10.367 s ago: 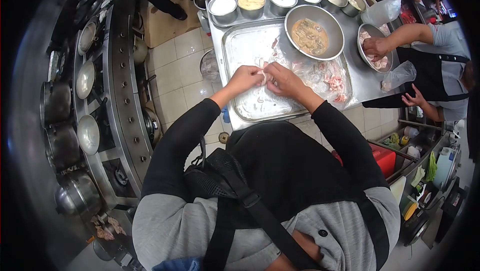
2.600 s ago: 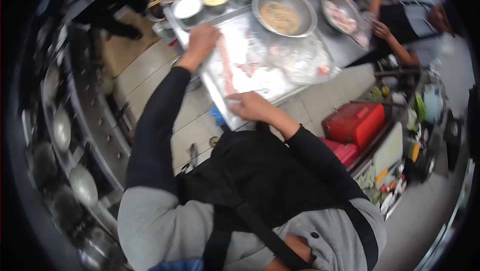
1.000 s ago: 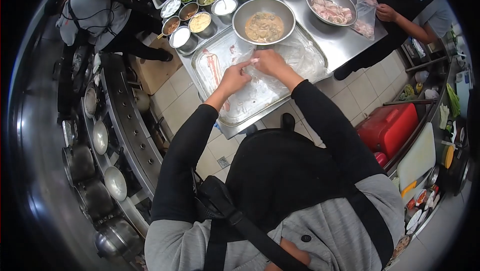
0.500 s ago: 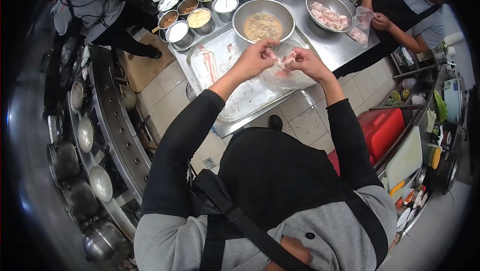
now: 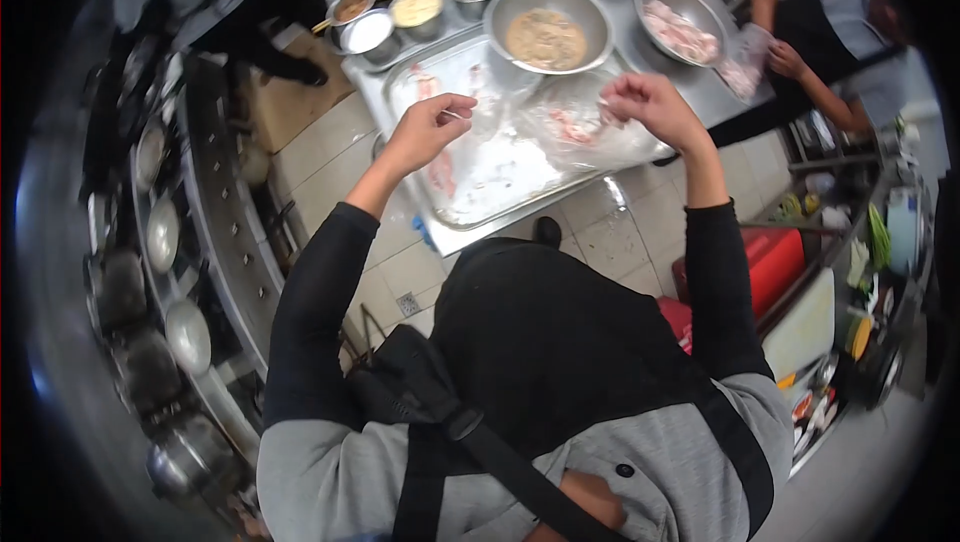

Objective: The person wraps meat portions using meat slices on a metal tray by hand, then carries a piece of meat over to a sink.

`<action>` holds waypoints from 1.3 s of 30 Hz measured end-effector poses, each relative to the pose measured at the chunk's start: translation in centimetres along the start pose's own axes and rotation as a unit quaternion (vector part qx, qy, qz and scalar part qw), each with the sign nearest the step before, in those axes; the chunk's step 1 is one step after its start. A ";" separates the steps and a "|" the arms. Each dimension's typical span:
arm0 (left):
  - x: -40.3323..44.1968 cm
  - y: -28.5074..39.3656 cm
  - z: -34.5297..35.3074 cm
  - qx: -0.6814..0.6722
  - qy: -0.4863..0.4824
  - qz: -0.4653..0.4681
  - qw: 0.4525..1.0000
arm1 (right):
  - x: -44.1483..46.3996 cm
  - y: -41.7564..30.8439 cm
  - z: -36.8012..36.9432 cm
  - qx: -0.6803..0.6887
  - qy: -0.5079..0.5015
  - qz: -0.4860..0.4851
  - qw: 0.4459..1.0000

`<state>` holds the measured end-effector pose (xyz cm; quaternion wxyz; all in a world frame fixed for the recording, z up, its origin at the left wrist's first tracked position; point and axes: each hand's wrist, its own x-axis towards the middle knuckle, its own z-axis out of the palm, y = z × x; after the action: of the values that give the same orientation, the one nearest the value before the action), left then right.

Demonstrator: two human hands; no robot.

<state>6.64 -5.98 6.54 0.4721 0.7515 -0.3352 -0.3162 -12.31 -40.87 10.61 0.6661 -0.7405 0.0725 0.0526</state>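
My left hand (image 5: 432,130) is over the left part of the metal tray (image 5: 478,204), fingers closed in a pinch. A thin whitish strip shows at its fingertips, too small to name. Across from it, my right hand (image 5: 652,110) has its fingers curled at the upper right edge of a clear plastic bag (image 5: 535,124), seemingly pinching it. Pink raw meat (image 5: 575,128) shows in the bag, which lies on the tray. Beyond the bag stands a steel bowl (image 5: 497,14) holding pieces in a tan, wet mix (image 5: 545,40). A few meat scraps (image 5: 440,174) lie on the tray's left side.
Another steel bowl (image 5: 648,0) holds raw meat (image 5: 682,32). Small containers of white (image 5: 368,32) and yellow (image 5: 416,8) ingredients line the back. At right, a co-worker's hands (image 5: 786,60) hold a bag of meat (image 5: 744,62). Stove and pans (image 5: 188,337) are at left, a red bin (image 5: 770,267) at right.
My hands, close together over the bag before, have moved apart, the left one leftward and down, the right slightly right. The bag with meat now rests lower on the tray. The view has shifted a little.
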 end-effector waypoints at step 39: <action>-7.3 -4.4 -0.6 0.160 0.166 0.100 0.968 | 13.9 3.5 17.9 -0.231 -0.090 -0.149 0.957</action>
<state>3.84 1.59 3.90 0.4240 0.8219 -0.3719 -0.0801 1.13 -24.00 2.86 0.4810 -0.8687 -0.1133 0.0347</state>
